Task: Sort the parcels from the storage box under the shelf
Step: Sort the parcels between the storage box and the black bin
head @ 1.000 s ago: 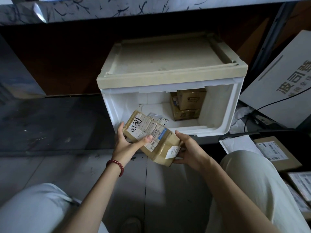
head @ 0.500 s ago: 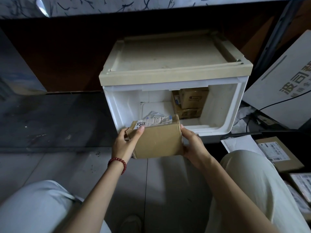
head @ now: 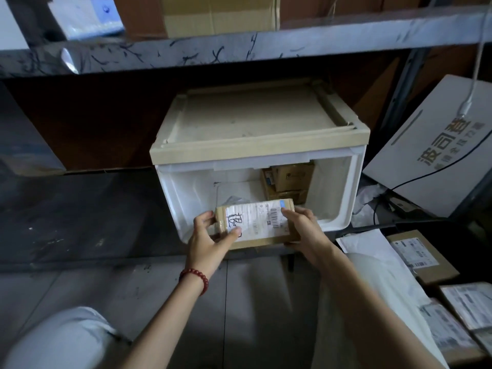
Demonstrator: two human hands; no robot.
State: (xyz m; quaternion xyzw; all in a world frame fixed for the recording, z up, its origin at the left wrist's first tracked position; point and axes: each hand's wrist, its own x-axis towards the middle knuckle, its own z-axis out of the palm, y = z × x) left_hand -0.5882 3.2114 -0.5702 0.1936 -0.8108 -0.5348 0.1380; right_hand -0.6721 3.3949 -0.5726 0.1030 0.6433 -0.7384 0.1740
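Gripping labelled parcel (head: 257,222) between left hand (head: 210,242) and right hand (head: 306,230), storage box (head: 355,187) behind, brown cartons (head: 291,181) inside

The grey tiled floor (head: 80,294) carries labelled parcels (head: 423,258) at the far right, with a white bag (head: 363,245) just beside them. Behind the tiles a dark board (head: 80,214) bears the white box (head: 255,145), which stands under the shelf (head: 239,46). On the shelf sit a brown carton (head: 221,14) and a white pack (head: 85,18).
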